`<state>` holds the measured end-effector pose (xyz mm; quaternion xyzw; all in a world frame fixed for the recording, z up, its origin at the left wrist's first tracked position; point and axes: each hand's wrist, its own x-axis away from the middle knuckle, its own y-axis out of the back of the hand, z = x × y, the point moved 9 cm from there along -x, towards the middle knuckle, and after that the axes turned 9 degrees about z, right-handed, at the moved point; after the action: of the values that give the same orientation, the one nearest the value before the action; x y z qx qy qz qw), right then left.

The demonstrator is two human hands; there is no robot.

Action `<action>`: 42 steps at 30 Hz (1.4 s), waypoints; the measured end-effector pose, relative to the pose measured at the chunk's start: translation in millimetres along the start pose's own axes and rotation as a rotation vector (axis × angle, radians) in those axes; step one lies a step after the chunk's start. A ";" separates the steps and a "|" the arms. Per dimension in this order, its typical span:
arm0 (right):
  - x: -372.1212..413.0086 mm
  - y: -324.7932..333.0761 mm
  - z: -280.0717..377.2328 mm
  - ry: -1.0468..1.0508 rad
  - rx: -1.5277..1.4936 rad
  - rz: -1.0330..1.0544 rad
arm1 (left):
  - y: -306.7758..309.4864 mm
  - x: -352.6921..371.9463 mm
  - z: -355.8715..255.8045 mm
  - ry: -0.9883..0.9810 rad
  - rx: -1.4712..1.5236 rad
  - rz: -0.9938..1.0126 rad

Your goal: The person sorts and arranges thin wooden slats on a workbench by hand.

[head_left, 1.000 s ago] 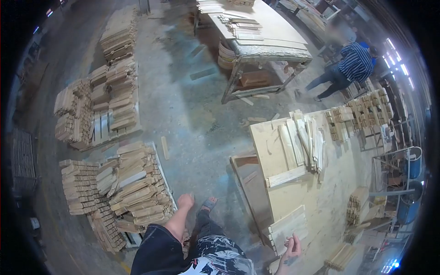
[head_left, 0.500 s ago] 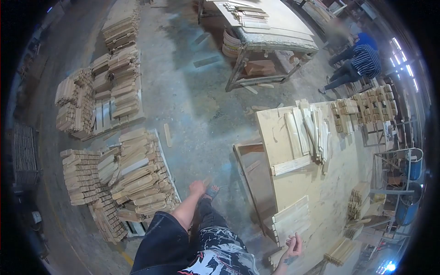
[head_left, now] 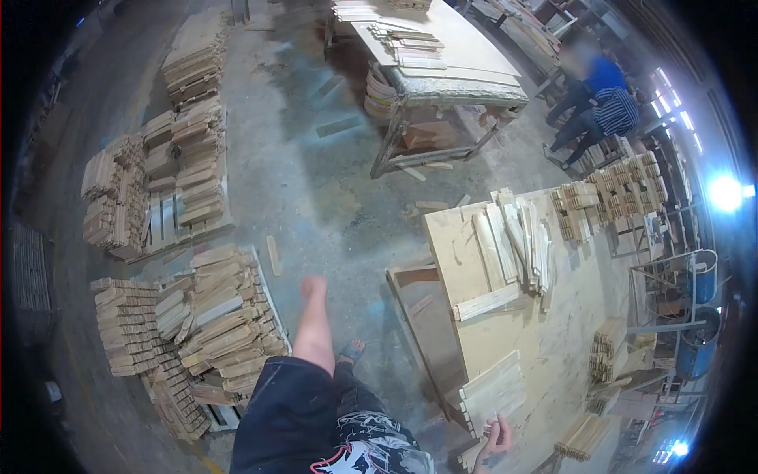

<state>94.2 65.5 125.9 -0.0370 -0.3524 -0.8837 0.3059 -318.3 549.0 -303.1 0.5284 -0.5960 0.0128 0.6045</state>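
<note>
Dusty tabletop (head_left: pixel 553 347): right grip (head_left: pixel 496 434) loosely curled, empty; slats (head_left: pixel 493 389) just beyond look light, stiff (splintery); best held by long edges.

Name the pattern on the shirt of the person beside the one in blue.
The shirt has dark-and-white stripes; head view.
</note>
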 end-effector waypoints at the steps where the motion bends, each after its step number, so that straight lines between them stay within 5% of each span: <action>1: 2.4 -0.6 2.7 -0.062 0.059 0.005 | 2.9 -63.4 -52.4 -0.132 -0.124 -0.102; 2: 1.7 -0.8 2.2 -0.068 0.060 0.002 | 63.8 -27.4 -123.5 -0.254 0.155 -0.054; 3: 1.2 -1.1 0.6 -0.074 0.061 -0.001 | 110.2 -18.2 -186.3 -0.450 0.199 -0.315; 4: 1.2 -1.4 -1.0 -0.084 0.061 -0.004 | 135.0 -23.8 -236.7 -0.519 0.376 -0.167; 5: 0.6 -2.8 -0.4 -0.084 0.059 -0.010 | 181.9 50.6 -274.8 -0.477 0.431 0.082; 10: -1.7 -7.2 -9.3 -0.115 0.071 -0.037 | 219.6 104.1 -322.2 -0.721 0.479 -0.209; 12: 1.9 -7.1 -18.9 -0.138 -0.037 -0.053 | 160.3 102.7 -291.9 -0.724 0.440 -0.076; 15: 0.0 -3.7 -26.5 -0.027 -0.120 -0.075 | -10.0 50.6 -175.6 -0.587 0.187 0.208; 19: 7.1 3.5 -10.2 0.018 -0.158 -0.135 | -158.8 149.5 21.3 -0.457 -0.206 0.562; 21: 9.9 7.8 -18.3 -0.008 -0.186 -0.164 | -170.5 229.2 80.0 -0.536 -0.350 0.653; 23: 15.6 8.5 -32.3 -0.028 -0.216 -0.210 | -208.7 245.4 165.1 -0.420 -0.742 0.746; 25: 23.6 14.8 -21.8 -0.039 -0.193 -0.239 | -190.5 227.6 173.2 -0.218 -0.717 0.618; 28: 36.3 27.3 -32.9 -0.068 -0.222 -0.276 | -189.7 164.2 127.9 -0.545 -0.879 0.755; 35: 65.6 50.7 -53.4 -0.154 -0.289 -0.379 | -25.7 28.2 -103.6 -0.747 -0.481 -0.016; 42: 77.8 60.6 -80.4 -0.133 -0.346 -0.425 | -18.5 89.3 -186.4 -0.826 -0.094 0.048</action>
<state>77.6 -60.6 123.9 -0.0719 -0.2154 -0.9707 0.0791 -148.8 607.9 -199.0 0.4467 -0.8006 -0.2136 0.3375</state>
